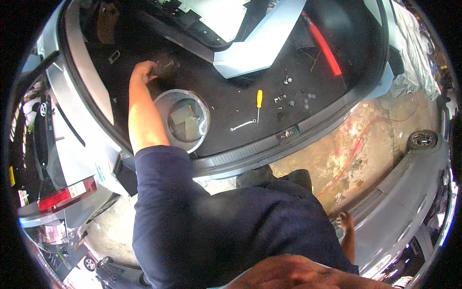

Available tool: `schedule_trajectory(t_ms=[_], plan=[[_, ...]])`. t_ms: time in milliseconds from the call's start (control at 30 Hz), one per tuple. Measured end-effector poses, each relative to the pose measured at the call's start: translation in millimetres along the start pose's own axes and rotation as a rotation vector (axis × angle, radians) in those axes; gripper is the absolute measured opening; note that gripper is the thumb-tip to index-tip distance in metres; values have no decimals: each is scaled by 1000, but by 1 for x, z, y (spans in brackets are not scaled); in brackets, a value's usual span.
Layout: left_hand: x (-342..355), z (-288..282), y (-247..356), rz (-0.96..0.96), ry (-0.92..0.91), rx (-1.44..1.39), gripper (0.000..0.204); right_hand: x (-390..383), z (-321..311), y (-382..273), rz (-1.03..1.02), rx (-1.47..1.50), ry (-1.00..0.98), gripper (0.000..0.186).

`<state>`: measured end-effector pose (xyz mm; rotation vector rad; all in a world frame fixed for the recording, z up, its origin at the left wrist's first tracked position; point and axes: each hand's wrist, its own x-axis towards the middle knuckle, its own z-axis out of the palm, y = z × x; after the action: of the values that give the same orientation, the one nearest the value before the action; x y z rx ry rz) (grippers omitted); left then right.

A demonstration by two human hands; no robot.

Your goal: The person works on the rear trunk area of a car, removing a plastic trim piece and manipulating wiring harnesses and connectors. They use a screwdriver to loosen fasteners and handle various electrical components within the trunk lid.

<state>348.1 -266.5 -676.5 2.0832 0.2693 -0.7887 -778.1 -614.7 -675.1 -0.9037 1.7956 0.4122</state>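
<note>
My left hand (146,71) reaches into the car's cargo area, its fingers closed at a dark, smeared object (167,66) whose kind I cannot make out. Just below that forearm stands a round translucent bucket (206,115) with flat pieces inside. To its right, on the dark cargo floor (226,91), lie a yellow-handled screwdriver (259,100) and a silver wrench (243,125). Small bolts and clips (288,98) are scattered farther right. My right hand (345,221) hangs at my side near a grey car, fingers loosely apart and holding nothing.
A pale angular panel (260,45) and a red strip (323,44) lie deeper in the cargo area. The black sill (240,156) runs between me and the floor. A grey car (399,207) stands behind on the right. A red hose (356,147) crosses the ground.
</note>
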Motion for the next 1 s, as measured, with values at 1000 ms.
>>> schedule_trajectory(t_ms=[1000], plan=[[-800,329,-56,420,-316,-58,33,-251,52,-187,-1845,-123,-712,41]])
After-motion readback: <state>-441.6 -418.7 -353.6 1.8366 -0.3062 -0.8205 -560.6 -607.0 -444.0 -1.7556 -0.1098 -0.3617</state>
